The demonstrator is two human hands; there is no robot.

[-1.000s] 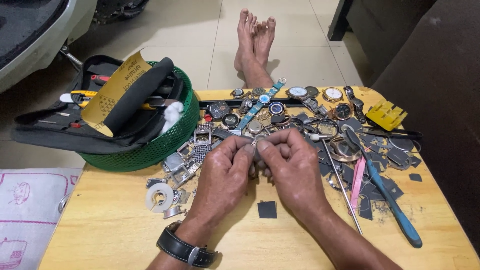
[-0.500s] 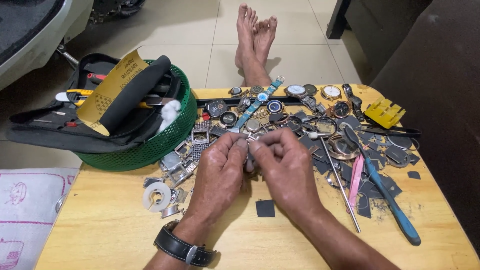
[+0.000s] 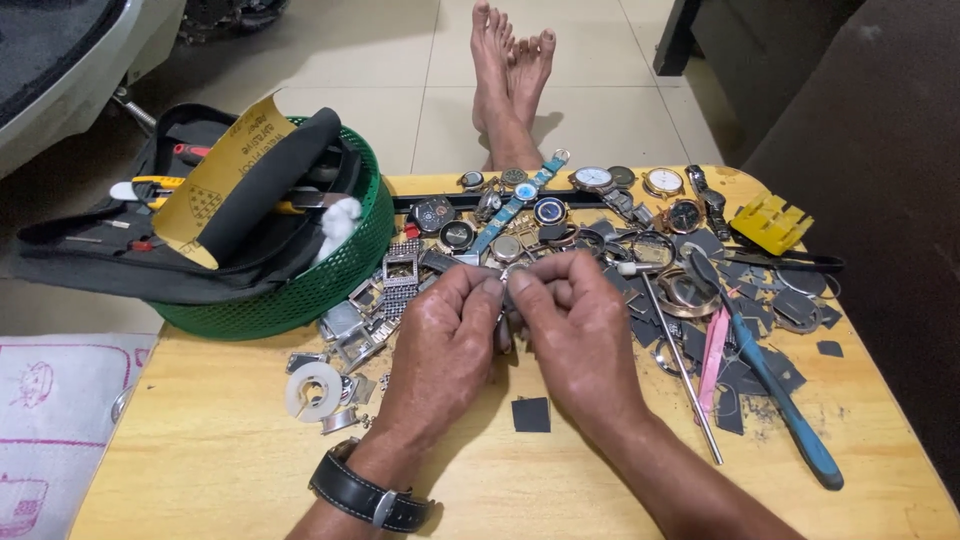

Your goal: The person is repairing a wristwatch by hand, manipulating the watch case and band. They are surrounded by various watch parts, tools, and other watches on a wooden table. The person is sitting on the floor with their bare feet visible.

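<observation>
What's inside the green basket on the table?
The green basket holds a black tool pouch, a yellow sandpaper sheet, white cotton and yellow-handled tools. Whatever lies under the pouch is covered.

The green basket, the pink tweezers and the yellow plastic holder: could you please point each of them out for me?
green basket (image 3: 330,290), head view, on its mesh front wall.
pink tweezers (image 3: 713,355), head view, on the middle of the shaft.
yellow plastic holder (image 3: 770,222), head view, on its ridged top.
</observation>
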